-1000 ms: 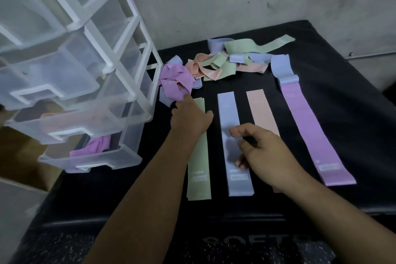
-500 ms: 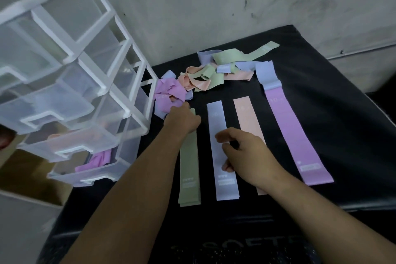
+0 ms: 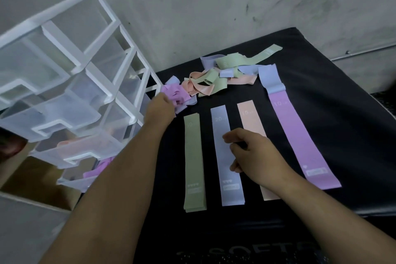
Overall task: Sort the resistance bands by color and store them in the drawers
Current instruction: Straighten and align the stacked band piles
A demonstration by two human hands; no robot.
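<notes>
Black mat (image 3: pixel 334 126) | left hand (image 3: pixel 160 110) grips purple bands (image 3: pixel 172 91) | right hand (image 3: pixel 258 157) loosely curled

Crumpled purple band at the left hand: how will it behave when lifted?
Probably floppy: the crumpled purple band lies in soft folds, so it should droop and unfurl from the left hand, which appears to grip its edge. Likely light, being a thin strip like the flat purple band. It may drag along the blue band bunched against it.

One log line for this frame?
left hand grips crumpled purple band | right hand loosely curled over flat blue band, holding nothing
</notes>
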